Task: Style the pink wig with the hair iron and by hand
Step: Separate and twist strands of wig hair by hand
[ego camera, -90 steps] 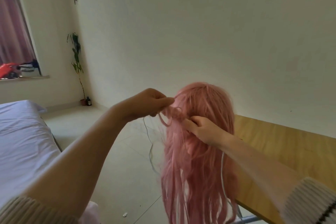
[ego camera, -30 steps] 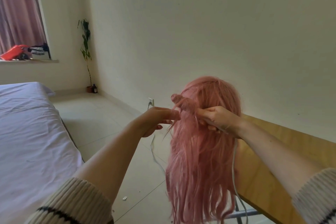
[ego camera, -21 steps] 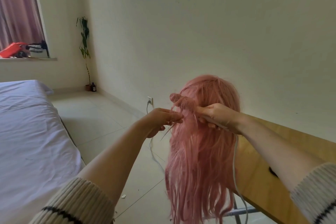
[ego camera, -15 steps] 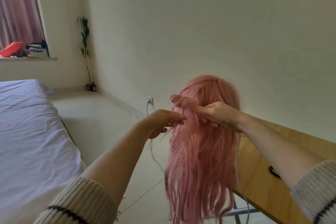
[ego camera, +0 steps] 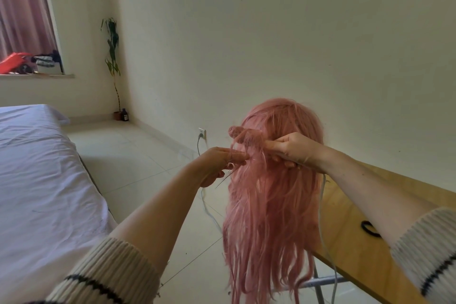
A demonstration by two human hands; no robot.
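the right hand (ego camera: 292, 149) is gripping a twisted lock at the back of the pink wig (ego camera: 271, 205), fingers curled tight around it. the left hand (ego camera: 219, 163) is pinching thin strands just beside that lock, and the rest of the hair is hanging loose below both sets of fingers.

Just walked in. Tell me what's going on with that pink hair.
A person is styling a long pink wig by hand; it hangs at the edge of a wooden table. The right hand grips a gathered section at the back of the wig, beside a small twisted coil of hair. The left hand pinches a few loose strands at the wig's left side. No hair iron is in view; a white cord hangs beside the wig, and a black hair tie lies on the table.
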